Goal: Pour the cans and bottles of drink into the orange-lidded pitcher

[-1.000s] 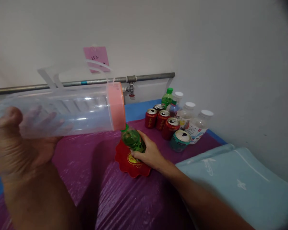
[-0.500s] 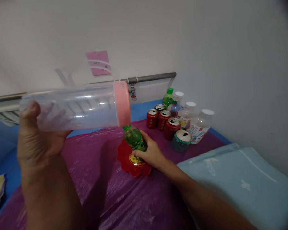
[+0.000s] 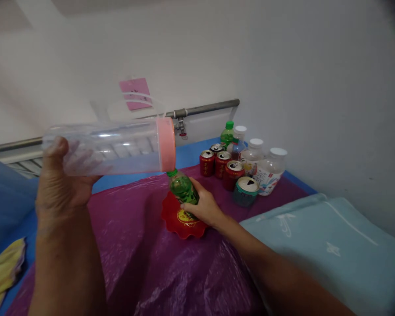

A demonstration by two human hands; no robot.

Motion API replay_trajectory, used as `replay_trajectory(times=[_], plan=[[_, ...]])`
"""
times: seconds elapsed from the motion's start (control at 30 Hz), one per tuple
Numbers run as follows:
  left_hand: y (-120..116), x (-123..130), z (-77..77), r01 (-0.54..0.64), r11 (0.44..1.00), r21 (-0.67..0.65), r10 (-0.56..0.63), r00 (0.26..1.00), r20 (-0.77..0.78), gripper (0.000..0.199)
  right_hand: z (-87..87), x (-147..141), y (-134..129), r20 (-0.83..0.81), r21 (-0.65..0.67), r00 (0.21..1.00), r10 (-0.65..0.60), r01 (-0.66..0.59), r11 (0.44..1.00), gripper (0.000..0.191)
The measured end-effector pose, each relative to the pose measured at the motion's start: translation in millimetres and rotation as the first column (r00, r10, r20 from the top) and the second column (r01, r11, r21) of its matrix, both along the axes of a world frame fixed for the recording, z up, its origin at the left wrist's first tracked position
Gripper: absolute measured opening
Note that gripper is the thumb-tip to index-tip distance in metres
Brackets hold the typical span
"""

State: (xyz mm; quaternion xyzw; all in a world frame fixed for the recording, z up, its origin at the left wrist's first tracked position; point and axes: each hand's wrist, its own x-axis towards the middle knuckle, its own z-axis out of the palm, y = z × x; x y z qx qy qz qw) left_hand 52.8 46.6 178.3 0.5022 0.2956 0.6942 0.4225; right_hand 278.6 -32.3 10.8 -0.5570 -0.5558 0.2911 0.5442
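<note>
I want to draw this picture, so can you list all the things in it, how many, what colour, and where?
pitcher: 1, clear with pink rim, tipped sideways over the bottle
green bottle: 1, on the red dish
red dish: 1, on the purple sheet
purple sheet: 1, covering the table
red cans: 3, near the wall
teal can: 1, beside them
capped bottles: about 4, back corner
pink note: 1, wall
blue towel: 1, right
left hand: holds pitcher
right hand: holds green bottle
</note>
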Motion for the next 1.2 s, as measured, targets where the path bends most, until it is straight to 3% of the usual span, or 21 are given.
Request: replay_trajectory(times=[0.13, 0.3, 0.43, 0.67, 0.8, 0.9, 1.0, 1.1, 1.2], plan=[[-9.3, -1.7, 6.0, 0.033, 0.998, -0.057, -0.029, 0.997, 0.074, 0.039, 0.0, -3.0, -1.2, -0.031, 0.003, 0.999, 0.032, -0.032, 0.999, 0.077], [-16.7, -2.3, 10.6, -0.052, 0.997, -0.065, 0.054, 0.998, 0.029, 0.032, -2.6, -3.5, -1.3, -0.052, 0.001, 0.997, 0.063, -0.063, 0.998, 0.078], [-23.4, 1.4, 15.5, -0.095, 0.995, -0.028, 0.097, 0.993, 0.061, 0.039, -2.4, -3.2, -1.8, -0.043, 0.006, 0.997, 0.057, -0.056, 0.998, 0.078], [-29.9, -0.4, 14.7, -0.043, 0.991, -0.126, 0.049, 0.998, 0.045, 0.034, 2.2, -2.5, -5.5, -0.026, -0.001, 0.998, 0.062, -0.062, 0.998, 0.078], [-24.6, -5.8, -10.7, -0.030, 0.958, -0.285, 0.095, 0.972, 0.217, 0.028, 3.2, 0.1, -6.4, -0.082, 0.008, 0.995, 0.054, -0.054, 0.999, 0.078], [-22.9, -6.7, -42.1, 0.050, 0.861, -0.507, 0.127, 0.942, 0.310, 0.027, 3.7, 2.1, -6.2, -0.151, 0.014, 0.987, 0.054, -0.052, 0.999, 0.080], [-27.8, 0.8, -75.4, 0.175, 0.770, -0.614, 0.117, 0.907, 0.405, 0.032, 4.4, 4.0, -5.3, -0.293, 0.040, 0.952, 0.089, -0.081, 0.996, 0.072], [-39.8, 15.8, -100.8, 0.290, 0.701, -0.652, 0.083, 0.874, 0.478, 0.033, 6.5, 5.8, -5.2, -0.499, 0.067, 0.853, 0.153, -0.138, 0.988, 0.059], [-54.8, 30.0, -114.9, 0.418, 0.606, -0.677, 0.004, 0.849, 0.528, 0.041, 11.2, 7.3, -7.5, -0.683, 0.123, 0.690, 0.241, -0.217, 0.969, 0.053]])
